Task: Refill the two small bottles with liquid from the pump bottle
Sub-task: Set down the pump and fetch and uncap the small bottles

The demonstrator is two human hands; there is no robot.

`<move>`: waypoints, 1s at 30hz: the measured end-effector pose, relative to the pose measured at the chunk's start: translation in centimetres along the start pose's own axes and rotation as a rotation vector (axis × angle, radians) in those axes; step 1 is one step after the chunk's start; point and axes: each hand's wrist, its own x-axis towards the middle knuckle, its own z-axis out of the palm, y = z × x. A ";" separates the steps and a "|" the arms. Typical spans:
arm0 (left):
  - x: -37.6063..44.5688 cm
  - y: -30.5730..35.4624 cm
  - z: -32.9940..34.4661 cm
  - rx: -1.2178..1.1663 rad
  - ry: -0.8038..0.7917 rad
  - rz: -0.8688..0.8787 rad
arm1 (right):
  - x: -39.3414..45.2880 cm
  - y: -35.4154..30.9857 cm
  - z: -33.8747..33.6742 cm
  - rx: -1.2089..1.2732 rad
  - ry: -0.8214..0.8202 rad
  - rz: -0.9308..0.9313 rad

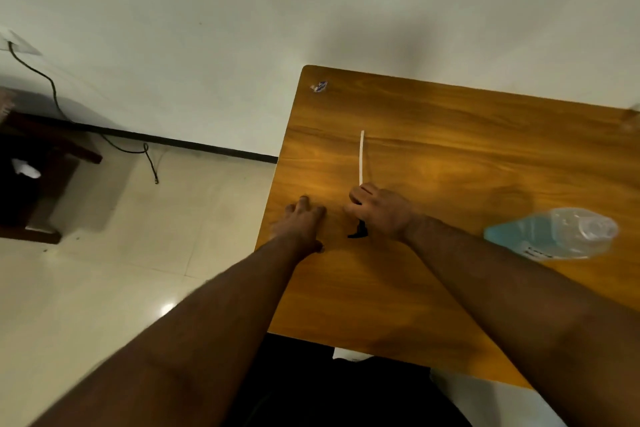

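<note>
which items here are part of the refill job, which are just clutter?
Job:
- pump head with dip tube, in the right hand
- open bottle of blue liquid
- left hand, flat on table

Clutter:
- wrapper scrap
- floor cable

The wooden table [450, 149] lies bare beyond both hands. A clear plastic bottle of blue liquid [554, 232] blocks the right edge; a small wrapper scrap [319, 87] sits at the far-left corner.
</note>
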 end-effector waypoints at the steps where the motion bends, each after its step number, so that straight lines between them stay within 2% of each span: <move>1: 0.2 -0.3 0.2 0.002 0.013 0.009 | 0.1 0.0 0.2 0.012 -0.021 0.006; 7: 0.4 -0.6 -0.5 0.001 0.030 0.054 | -0.7 0.3 -0.6 0.004 -0.073 0.032; 11: 0.1 1.7 -2.7 0.006 0.123 0.112 | -1.9 1.9 -4.5 -0.005 0.017 0.105; 13: 0.0 3.4 -3.9 0.016 0.146 0.114 | -2.8 3.1 -7.1 0.069 0.120 0.256; 16: 0.3 8.9 -6.0 0.058 0.215 0.161 | -5.8 6.4 -11.3 0.200 0.235 0.513; 22: 1.5 24.0 -9.9 0.019 0.368 0.256 | -16.5 16.5 -17.1 0.214 0.297 0.613; 27: 3.9 37.2 -11.0 0.070 0.408 0.362 | -28.4 26.1 -15.1 0.272 0.274 0.763; 30: 5.8 44.0 -10.7 0.113 0.373 0.405 | -34.4 30.5 -11.8 0.316 0.235 0.863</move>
